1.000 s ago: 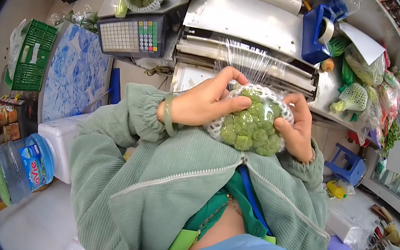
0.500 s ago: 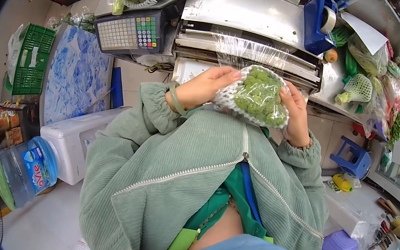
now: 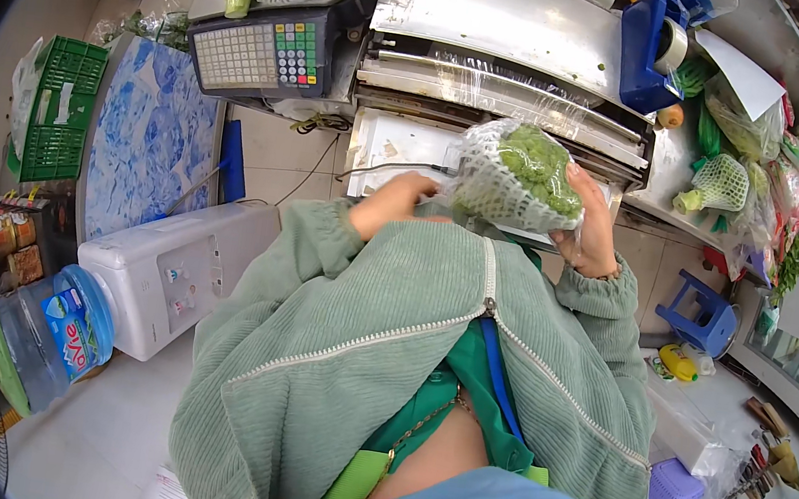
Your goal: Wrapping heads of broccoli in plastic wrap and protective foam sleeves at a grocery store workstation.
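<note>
R hand (image 3: 595,220): I see fingers (image 3: 585,187) gripping R side of wrapped broccoli (image 3: 538,163), held up nr table's (image 3: 671,162) front edge. L hand (image 3: 394,200) just beside, fingers partly hidden; I can't tell if pinching. Beyond: film wrapper (image 3: 501,89), blue tape disp. (image 3: 640,51) at its R edge, keypad scale (image 3: 255,59) at L.

A film-wrapped green broccoli head (image 3: 535,158) in white foam netting (image 3: 491,183) is held tilted.

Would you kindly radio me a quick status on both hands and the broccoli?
Right hand holding netted broccoli. Left hand to its left, fingers partly hidden. Metal wrapping station just beyond.
</note>
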`<state>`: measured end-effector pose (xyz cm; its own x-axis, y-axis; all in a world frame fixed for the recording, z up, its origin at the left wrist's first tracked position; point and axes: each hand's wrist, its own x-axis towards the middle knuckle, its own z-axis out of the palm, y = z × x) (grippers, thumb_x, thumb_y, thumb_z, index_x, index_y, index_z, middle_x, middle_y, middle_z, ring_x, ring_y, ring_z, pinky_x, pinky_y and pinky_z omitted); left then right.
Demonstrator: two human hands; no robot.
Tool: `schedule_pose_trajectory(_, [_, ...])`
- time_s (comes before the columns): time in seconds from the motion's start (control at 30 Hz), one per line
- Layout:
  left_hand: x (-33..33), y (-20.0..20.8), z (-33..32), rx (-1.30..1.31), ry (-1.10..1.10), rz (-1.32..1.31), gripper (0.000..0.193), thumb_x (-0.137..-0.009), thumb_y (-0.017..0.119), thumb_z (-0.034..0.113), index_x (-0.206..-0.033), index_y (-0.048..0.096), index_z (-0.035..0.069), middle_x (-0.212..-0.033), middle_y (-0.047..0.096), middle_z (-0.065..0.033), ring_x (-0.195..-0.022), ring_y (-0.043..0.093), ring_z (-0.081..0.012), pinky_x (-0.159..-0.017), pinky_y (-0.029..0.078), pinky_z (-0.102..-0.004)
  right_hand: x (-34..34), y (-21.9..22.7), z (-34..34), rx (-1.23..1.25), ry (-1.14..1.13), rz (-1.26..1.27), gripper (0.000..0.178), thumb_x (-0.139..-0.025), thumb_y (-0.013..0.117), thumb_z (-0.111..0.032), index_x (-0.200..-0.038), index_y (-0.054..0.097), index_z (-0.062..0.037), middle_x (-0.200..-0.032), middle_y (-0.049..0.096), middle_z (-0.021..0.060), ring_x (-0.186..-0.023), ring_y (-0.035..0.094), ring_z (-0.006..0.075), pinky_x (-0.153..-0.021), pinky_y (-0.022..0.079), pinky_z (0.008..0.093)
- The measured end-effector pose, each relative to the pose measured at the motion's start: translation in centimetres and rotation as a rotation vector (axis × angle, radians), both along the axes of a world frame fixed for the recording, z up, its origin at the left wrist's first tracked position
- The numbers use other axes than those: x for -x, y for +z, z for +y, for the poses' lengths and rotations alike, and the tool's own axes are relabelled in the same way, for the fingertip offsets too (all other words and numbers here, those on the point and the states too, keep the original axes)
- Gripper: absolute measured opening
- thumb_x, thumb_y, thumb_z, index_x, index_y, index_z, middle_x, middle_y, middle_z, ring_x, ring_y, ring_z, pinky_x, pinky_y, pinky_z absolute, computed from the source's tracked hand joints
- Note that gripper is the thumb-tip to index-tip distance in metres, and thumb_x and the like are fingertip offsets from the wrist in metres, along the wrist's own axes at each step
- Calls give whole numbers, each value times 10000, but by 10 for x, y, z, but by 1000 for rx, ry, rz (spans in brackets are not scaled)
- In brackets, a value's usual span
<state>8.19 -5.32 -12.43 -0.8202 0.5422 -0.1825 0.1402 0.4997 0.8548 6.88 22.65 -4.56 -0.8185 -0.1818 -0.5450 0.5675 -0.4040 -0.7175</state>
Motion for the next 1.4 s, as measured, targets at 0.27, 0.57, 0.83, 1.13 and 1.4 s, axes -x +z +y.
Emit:
schedule_pose_trajectory(0.27, [14, 38, 49, -315, 16, -291, 586, -718, 796, 214, -1197, 543, -10, -1136, 617, -159, -1049, 589, -238, -893, 473, -354, 13, 11, -13, 49, -52, -87, 346, -960, 479, -304, -1171, 548, -40, -842, 666, 7, -482, 581, 71, -292, 354, 186])
schedule_pose_trajectory(0.57, [42, 68, 51, -1003, 416, -273, 569, -705, 719, 39, -1222, 483, 34, -1093, 591, -73, -1006, 573, -195, -892, 464, -333, 45, 51, -25, -101, 162, 807, 565, -895, 571, -374, -1299, 473, 8, -1281, 517, 91, -1181, 479, 178, -961, 370, 319])
schedule_pose_trajectory(0.83, [54, 87, 42, -1185, 415, -361, 492, -769, 685, 311, -1136, 496, 44, -863, 533, -43, -770, 517, -166, -726, 437, -299, 41, 27, -48, -254, 3, 932, 201, -873, 601, -71, -1065, 563, -25, -1058, 599, 65, -925, 543, 109, -753, 397, 209])
schedule_pose_trajectory(1.13, [55, 48, 52, -1664, -71, -613, 627, -861, 573, 522, -1254, 454, 48, -1076, 568, -98, -969, 561, -201, -837, 461, -321, 56, 19, -67, -776, -321, 1083, 147, -904, 612, -117, -813, 555, -17, -580, 522, 28, -498, 490, 84, -452, 359, 239])
schedule_pose_trajectory(1.4, [46, 6, 21, -704, 85, -103, 702, -898, 582, 452, -1387, 312, 28, -1354, 428, -114, -1232, 426, -232, -1031, 358, -355, 62, 20, -78, -1052, -221, 1637, 283, -715, 703, -181, -925, 611, -14, -843, 643, 95, -732, 627, 247, -678, 503, 336])
